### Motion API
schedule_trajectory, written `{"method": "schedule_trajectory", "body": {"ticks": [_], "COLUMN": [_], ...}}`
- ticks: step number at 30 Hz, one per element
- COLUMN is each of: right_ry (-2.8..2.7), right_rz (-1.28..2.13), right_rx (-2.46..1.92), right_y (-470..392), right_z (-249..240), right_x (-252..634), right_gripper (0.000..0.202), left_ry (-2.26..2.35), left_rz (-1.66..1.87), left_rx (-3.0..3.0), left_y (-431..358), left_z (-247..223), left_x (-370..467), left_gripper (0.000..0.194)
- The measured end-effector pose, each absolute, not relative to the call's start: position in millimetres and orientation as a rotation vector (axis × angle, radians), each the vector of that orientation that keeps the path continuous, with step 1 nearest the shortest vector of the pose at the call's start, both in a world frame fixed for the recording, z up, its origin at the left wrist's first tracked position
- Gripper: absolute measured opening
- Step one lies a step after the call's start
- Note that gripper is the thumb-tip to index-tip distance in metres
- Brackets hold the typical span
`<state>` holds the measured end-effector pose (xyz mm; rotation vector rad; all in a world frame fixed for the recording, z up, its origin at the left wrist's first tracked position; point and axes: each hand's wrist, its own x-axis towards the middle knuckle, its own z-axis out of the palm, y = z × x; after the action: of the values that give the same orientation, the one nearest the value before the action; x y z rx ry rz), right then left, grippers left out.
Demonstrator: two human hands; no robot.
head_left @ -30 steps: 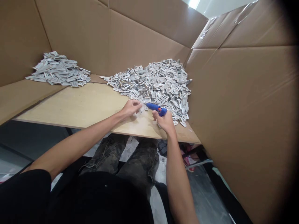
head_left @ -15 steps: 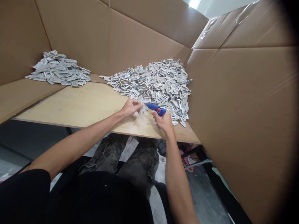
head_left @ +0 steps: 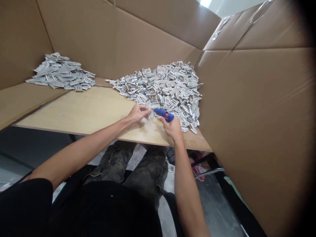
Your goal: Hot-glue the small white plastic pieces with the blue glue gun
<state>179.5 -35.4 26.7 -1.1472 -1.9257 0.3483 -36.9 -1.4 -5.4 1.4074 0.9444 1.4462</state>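
My left hand [head_left: 140, 113] is closed, thumb and fingers pinching a small pale flat piece [head_left: 152, 116] just above the table. Similar pieces in the heap show slots; the details of this one are blurred. Wrapped in my right hand [head_left: 172, 126] is a blue hand tool [head_left: 161, 113] with an orange-red part on its side; its exact kind is unclear. The tool's narrow end points left and meets or nearly meets the pale piece beside my left fingertips. Whether it touches, I cannot tell.
A large heap of pale slotted pieces [head_left: 170, 85] lies right behind my hands. At the far left sits a smaller pile of pieces [head_left: 61, 74]. Tall cardboard walls [head_left: 251, 98] enclose the back and sides of the wooden table [head_left: 93, 108], whose front edge is near my legs.
The blue tool and my right hand have shifted slightly left, bringing the tip closer to the piece. My left hand stays in place with its pinch.
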Motion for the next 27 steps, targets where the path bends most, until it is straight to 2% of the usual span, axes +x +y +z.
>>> {"method": "schedule_trajectory", "body": {"ticks": [8,16,20,23,27], "right_ry": [-2.060,-2.159,-2.140,-1.920,-1.724], "right_rz": [0.115,0.052,-0.187,-0.402,-0.432], "right_rx": [-1.161,-1.167,-1.246,-1.213,-1.094], "right_y": [-41.8,-46.1,-48.9,-51.3,-51.0], "right_z": [31.6,28.0,19.9,17.1,21.1], "right_x": [162.2,159.7,153.5,148.8,155.6], "right_gripper": [0.044,0.035,0.026,0.029,0.041], "left_ry": [0.967,0.956,0.920,0.935,1.193], "left_rz": [1.503,1.526,1.512,1.489,1.536], "left_rx": [1.286,1.361,1.390,1.384,1.054], "left_y": [-5.2,-4.5,-9.6,-11.3,3.8], "left_z": [-3.0,-2.7,3.2,6.1,3.8], "left_x": [-33.7,-37.6,-35.0,-34.4,-53.2], "left_gripper": [0.031,0.032,0.029,0.025,0.017]}}
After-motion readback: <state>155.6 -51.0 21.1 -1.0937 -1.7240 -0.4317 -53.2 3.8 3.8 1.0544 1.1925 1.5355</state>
